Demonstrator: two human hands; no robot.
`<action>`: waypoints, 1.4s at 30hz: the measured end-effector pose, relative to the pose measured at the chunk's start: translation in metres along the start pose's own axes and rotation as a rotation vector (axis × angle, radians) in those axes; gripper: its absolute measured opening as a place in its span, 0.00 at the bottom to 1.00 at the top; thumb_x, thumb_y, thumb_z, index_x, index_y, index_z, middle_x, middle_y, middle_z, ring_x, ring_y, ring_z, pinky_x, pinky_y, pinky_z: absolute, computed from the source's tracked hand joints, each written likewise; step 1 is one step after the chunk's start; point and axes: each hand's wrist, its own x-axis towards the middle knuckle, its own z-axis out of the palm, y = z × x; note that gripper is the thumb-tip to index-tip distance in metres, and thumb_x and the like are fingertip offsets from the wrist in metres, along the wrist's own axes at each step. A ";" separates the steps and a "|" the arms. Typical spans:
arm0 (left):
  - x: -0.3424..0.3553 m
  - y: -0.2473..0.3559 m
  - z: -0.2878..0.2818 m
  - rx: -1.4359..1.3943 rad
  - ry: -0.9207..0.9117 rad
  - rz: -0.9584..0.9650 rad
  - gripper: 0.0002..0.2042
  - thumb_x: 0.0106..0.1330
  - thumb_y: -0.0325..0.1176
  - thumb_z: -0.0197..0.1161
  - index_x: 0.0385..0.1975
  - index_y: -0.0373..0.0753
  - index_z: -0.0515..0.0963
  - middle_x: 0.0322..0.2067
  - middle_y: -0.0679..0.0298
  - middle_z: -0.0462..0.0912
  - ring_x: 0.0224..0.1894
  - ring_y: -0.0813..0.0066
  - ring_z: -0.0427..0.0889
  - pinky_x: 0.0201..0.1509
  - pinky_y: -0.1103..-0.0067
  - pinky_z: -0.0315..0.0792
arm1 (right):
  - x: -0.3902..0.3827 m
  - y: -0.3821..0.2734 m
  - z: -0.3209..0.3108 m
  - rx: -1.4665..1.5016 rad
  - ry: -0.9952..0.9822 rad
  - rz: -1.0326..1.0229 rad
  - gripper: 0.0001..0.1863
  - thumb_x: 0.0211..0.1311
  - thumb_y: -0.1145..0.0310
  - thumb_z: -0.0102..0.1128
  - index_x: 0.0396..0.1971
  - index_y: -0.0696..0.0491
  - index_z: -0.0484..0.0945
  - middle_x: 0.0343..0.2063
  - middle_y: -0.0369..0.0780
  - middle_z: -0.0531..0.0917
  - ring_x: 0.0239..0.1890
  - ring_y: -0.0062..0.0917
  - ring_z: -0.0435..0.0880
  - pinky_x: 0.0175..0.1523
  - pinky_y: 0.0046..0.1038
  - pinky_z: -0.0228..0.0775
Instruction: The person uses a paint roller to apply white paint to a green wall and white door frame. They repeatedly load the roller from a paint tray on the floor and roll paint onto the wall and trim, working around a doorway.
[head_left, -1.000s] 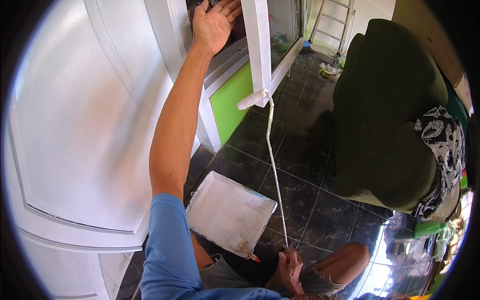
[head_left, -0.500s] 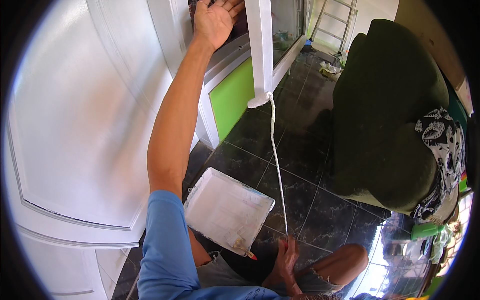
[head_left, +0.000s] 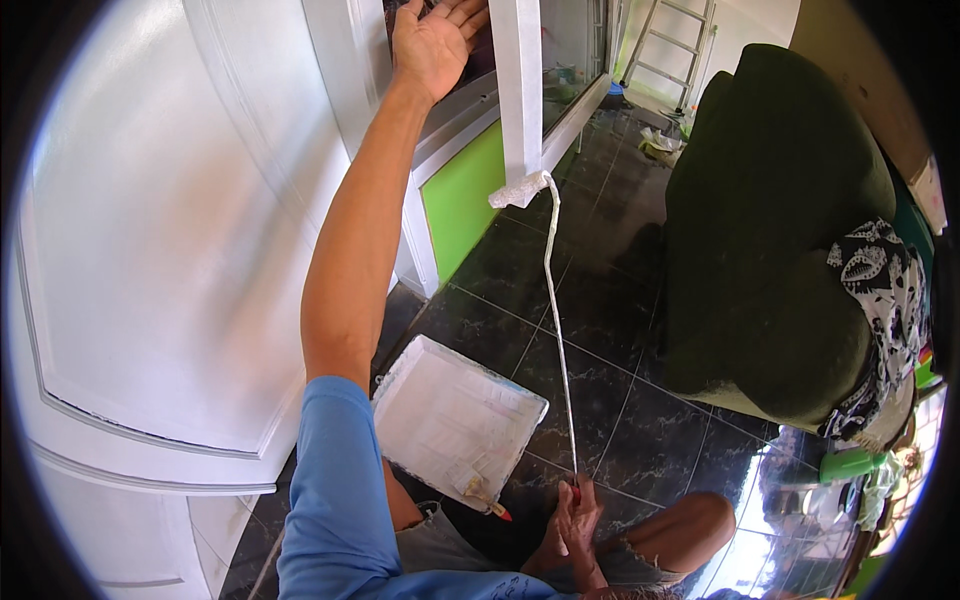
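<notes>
My right hand (head_left: 578, 515) grips the red handle of a paint roller (head_left: 562, 350) with a long, thin, paint-coated rod. Its white, paint-covered roller head (head_left: 520, 190) rests against the lower end of a white window sash (head_left: 518, 95) that stands swung out. My left arm reaches far up in its blue sleeve. At its end my left hand (head_left: 435, 48) is open beside the sash, palm showing and fingers spread; whether it touches the sash I cannot tell. A white paint tray (head_left: 455, 415) sits in front of my knees, with a paintbrush (head_left: 488, 503) lying at its near edge.
On the left stands a large white panelled door (head_left: 160, 250). A green wall panel (head_left: 463, 200) lies below the window. A dark green covered sofa (head_left: 770, 220) fills the right, with a black-and-white cloth (head_left: 875, 280) on it. A ladder (head_left: 675, 45) leans at the back. Dark tiles (head_left: 610, 290) cover the floor.
The roller head has shifted slightly upward along the sash end and tilted. My right hand has moved a little with the handle. My left hand has barely moved.
</notes>
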 end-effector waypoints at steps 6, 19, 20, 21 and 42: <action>0.000 0.003 0.006 0.015 0.007 -0.011 0.36 0.69 0.62 0.45 0.59 0.30 0.68 0.58 0.53 0.75 0.61 0.60 0.73 0.68 0.67 0.62 | 0.005 0.002 0.009 -0.030 0.043 -0.006 0.14 0.65 0.67 0.62 0.47 0.59 0.77 0.32 0.50 0.82 0.34 0.42 0.84 0.40 0.38 0.75; -0.002 -0.001 0.003 -0.023 0.024 -0.013 0.35 0.70 0.61 0.44 0.60 0.32 0.68 0.58 0.52 0.75 0.59 0.60 0.73 0.68 0.68 0.62 | -0.027 0.019 -0.001 0.018 0.029 0.025 0.16 0.64 0.65 0.64 0.47 0.59 0.79 0.27 0.46 0.82 0.30 0.37 0.83 0.39 0.37 0.74; -0.001 0.001 0.005 -0.013 0.026 -0.020 0.35 0.70 0.61 0.44 0.60 0.32 0.68 0.58 0.52 0.75 0.59 0.60 0.73 0.68 0.68 0.62 | -0.025 0.018 0.000 0.041 0.019 0.034 0.17 0.64 0.65 0.64 0.47 0.59 0.79 0.25 0.45 0.81 0.29 0.35 0.82 0.38 0.36 0.74; 0.000 0.001 0.005 -0.004 0.030 -0.018 0.36 0.70 0.62 0.44 0.61 0.32 0.68 0.58 0.52 0.75 0.60 0.60 0.72 0.68 0.68 0.62 | -0.027 0.027 -0.001 0.115 -0.026 0.101 0.16 0.64 0.64 0.64 0.47 0.59 0.79 0.24 0.43 0.80 0.27 0.32 0.81 0.36 0.34 0.73; -0.005 0.032 0.028 0.252 0.250 -0.067 0.35 0.72 0.54 0.35 0.66 0.27 0.59 0.65 0.50 0.62 0.71 0.60 0.56 0.77 0.66 0.44 | 0.026 -0.077 -0.077 1.151 -0.555 0.284 0.36 0.75 0.52 0.49 0.76 0.44 0.49 0.28 0.40 0.73 0.16 0.17 0.71 0.19 0.20 0.70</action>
